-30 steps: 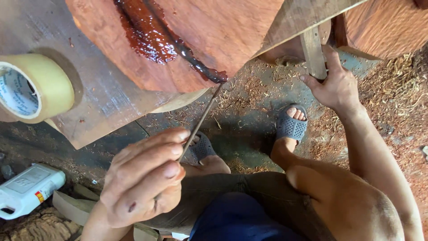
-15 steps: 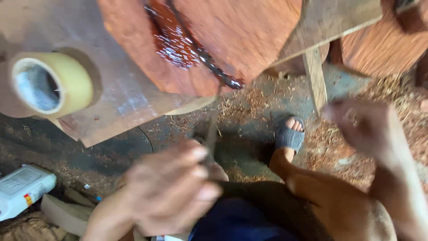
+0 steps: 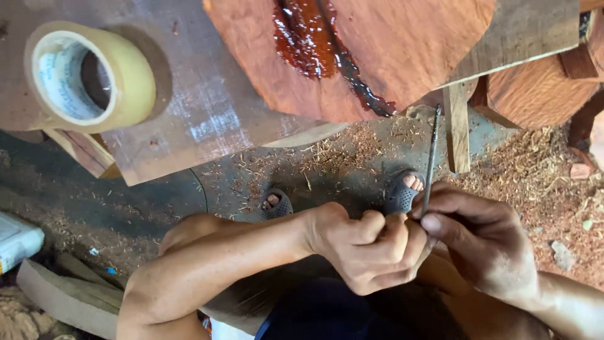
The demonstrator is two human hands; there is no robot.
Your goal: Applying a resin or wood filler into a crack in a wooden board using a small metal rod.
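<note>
My left hand (image 3: 368, 249) and my right hand (image 3: 484, 236) meet in front of my lap, both pinching the lower end of a thin dark stick (image 3: 430, 160). The stick points up toward a reddish wooden slab (image 3: 402, 44). A glossy dark red filler (image 3: 314, 38) fills a crack running down the slab to its edge. The stick's tip is dark and hangs just below the slab, apart from it.
A roll of tan packing tape (image 3: 94, 75) lies on a grey board (image 3: 207, 119) at upper left. A wooden leg (image 3: 457, 126) stands right of the stick. My sandalled feet (image 3: 402, 192) rest on a sawdust-strewn floor. A white bottle (image 3: 16, 242) lies at the left edge.
My right hand left the wooden leg and came in to the stick. My left hand drew the stick away from the slab's edge, to the right. The view shifted left.
</note>
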